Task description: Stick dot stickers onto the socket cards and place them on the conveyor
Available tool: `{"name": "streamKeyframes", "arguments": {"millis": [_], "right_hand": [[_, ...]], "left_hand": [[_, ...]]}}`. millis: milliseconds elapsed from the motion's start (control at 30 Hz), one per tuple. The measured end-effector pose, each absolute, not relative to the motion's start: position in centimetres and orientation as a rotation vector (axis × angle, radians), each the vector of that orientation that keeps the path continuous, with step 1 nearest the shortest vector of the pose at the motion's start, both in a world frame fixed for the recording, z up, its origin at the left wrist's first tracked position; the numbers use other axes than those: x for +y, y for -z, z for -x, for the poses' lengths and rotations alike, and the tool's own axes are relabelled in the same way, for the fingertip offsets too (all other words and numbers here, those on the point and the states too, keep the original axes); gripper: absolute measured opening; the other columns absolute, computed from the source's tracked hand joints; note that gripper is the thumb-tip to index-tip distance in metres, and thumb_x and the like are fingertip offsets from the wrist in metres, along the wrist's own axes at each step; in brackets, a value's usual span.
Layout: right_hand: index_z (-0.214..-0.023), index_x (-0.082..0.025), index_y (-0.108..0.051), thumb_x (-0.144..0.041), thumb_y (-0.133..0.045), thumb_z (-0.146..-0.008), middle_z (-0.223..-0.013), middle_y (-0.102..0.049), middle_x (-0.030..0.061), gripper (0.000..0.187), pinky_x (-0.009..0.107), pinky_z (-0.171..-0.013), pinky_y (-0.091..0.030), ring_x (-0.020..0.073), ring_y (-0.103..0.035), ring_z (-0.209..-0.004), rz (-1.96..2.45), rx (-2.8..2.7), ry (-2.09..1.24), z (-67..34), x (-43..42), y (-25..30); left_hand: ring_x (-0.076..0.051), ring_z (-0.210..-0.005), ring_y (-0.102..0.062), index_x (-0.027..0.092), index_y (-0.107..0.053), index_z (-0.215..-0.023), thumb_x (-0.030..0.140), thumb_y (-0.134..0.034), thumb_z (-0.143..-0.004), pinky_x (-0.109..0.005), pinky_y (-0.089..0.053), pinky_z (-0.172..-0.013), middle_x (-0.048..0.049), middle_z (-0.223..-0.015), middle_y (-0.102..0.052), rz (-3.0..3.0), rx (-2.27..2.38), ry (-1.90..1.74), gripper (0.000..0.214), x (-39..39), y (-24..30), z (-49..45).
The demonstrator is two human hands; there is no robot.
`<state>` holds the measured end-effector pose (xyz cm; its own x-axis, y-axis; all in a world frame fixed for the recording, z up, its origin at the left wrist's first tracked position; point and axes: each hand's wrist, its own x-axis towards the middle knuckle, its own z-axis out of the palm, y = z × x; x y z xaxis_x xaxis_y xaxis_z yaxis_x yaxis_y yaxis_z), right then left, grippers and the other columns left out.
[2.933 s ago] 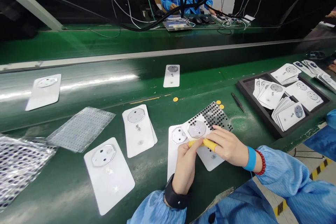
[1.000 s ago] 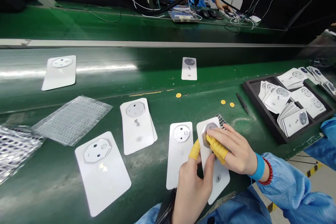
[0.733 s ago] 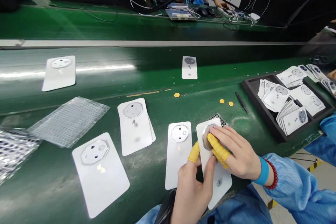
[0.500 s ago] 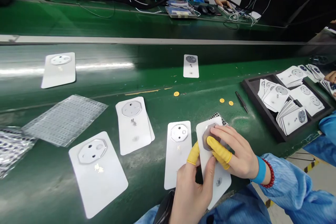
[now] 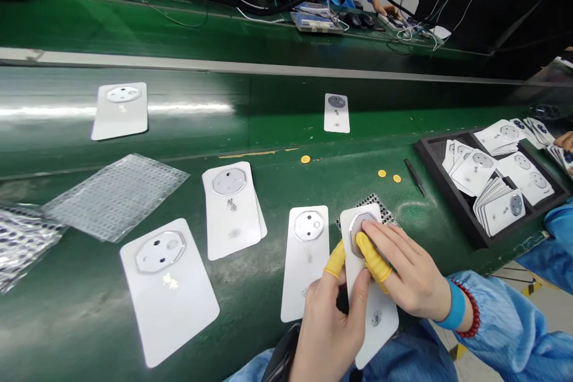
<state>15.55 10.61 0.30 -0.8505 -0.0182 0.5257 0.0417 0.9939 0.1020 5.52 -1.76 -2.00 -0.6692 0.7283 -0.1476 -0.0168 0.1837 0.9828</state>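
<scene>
My left hand (image 5: 331,322), with a yellow cot on the forefinger, grips the lower left edge of a white phone back cover (image 5: 373,310) held at the near edge of the green bench. My right hand (image 5: 403,268) lies over the cover's top, its yellow-cotted finger pressing on the octagonal grey camera ring (image 5: 358,227). A second white cover (image 5: 307,259) lies flat just left of it. Under the held cover peeks a black dotted sheet (image 5: 380,206).
More white covers lie on the bench (image 5: 230,209) (image 5: 168,286) and on the conveyor belt (image 5: 120,108) (image 5: 336,112). A black tray (image 5: 430,152) of covers sits right. Clear film sheets (image 5: 114,194) lie left. Small yellow discs (image 5: 305,159) and a black pen (image 5: 415,176) lie nearby. Another person works across the line.
My right finger has kept rubbing the camera ring while my left hand holds the cover; the dotted sheet, earlier on top, is now underneath. Covers on the belt drifted right.
</scene>
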Motion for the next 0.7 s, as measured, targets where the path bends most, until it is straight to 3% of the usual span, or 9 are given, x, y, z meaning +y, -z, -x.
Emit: {"name": "streamKeyframes", "arguments": {"millis": [133,267,367,467,600,700], "right_hand": [[-0.111,-0.001,-0.064,-0.006,-0.035,-0.093,-0.116,-0.066,0.0207,0.034,0.041,-0.091,-0.056,0.0284,-0.061,-0.114,0.002,-2.594,0.235,-15.6,10.6,-0.6],[-0.115,0.000,-0.060,-0.004,-0.035,-0.093,-0.117,-0.064,0.0206,0.034,0.040,-0.093,-0.055,0.0272,-0.056,-0.120,-0.071,-2.574,0.088,-15.7,11.2,-0.3],[-0.129,-0.005,-0.051,-0.013,-0.043,-0.096,-0.129,-0.055,0.0217,0.035,0.046,-0.101,-0.050,0.0280,-0.048,-0.129,-0.025,-2.504,-0.312,-15.6,11.7,-0.1],[-0.142,-0.017,-0.037,-0.026,-0.049,-0.097,-0.141,-0.045,0.0179,0.048,0.048,-0.105,-0.047,0.0265,-0.046,-0.131,0.348,-2.232,-0.914,-15.3,11.9,0.1],[-0.145,-0.026,-0.029,-0.036,-0.055,-0.094,-0.113,-0.067,0.0086,0.058,0.036,-0.083,-0.061,0.0190,-0.069,-0.096,0.478,-1.837,-1.827,-14.2,12.0,1.1],[-0.138,-0.025,-0.038,-0.039,-0.065,-0.088,-0.098,-0.070,0.0038,0.059,0.030,-0.079,-0.059,0.0158,-0.070,-0.087,0.543,-1.629,-2.085,-13.6,11.5,1.8]], "left_hand": [[-0.019,-0.059,-0.063,0.020,-0.066,-0.079,0.034,-0.071,-0.075,-0.025,-0.049,-0.051,-0.0043,-0.066,-0.068,-0.696,1.844,-1.516,0.015,-2.0,2.3,-5.3],[-0.016,-0.052,-0.060,0.019,-0.061,-0.070,0.030,-0.065,-0.079,-0.022,-0.049,-0.048,-0.0015,-0.059,-0.063,-0.787,1.860,-1.544,0.015,-2.0,2.0,-5.3],[-0.016,-0.057,-0.064,0.018,-0.065,-0.091,0.029,-0.061,-0.084,-0.023,-0.053,-0.054,-0.0025,-0.068,-0.068,-0.756,1.706,-1.599,0.013,-1.8,1.5,-5.3],[-0.016,-0.064,-0.066,0.019,-0.062,-0.108,0.031,-0.062,-0.086,-0.024,-0.057,-0.063,-0.0039,-0.079,-0.072,-0.681,1.618,-1.608,0.025,-1.4,1.2,-5.1],[-0.015,-0.058,-0.062,0.017,-0.066,-0.087,0.037,-0.062,-0.084,-0.020,-0.052,-0.054,-0.0025,-0.068,-0.068,-0.682,1.679,-1.625,0.021,-0.5,1.1,-4.1],[-0.013,-0.046,-0.053,0.017,-0.062,-0.064,0.044,-0.061,-0.083,-0.019,-0.043,-0.043,0.0000,-0.051,-0.057,-0.711,1.846,-1.608,0.033,-0.6,2.1,-3.5]]}}
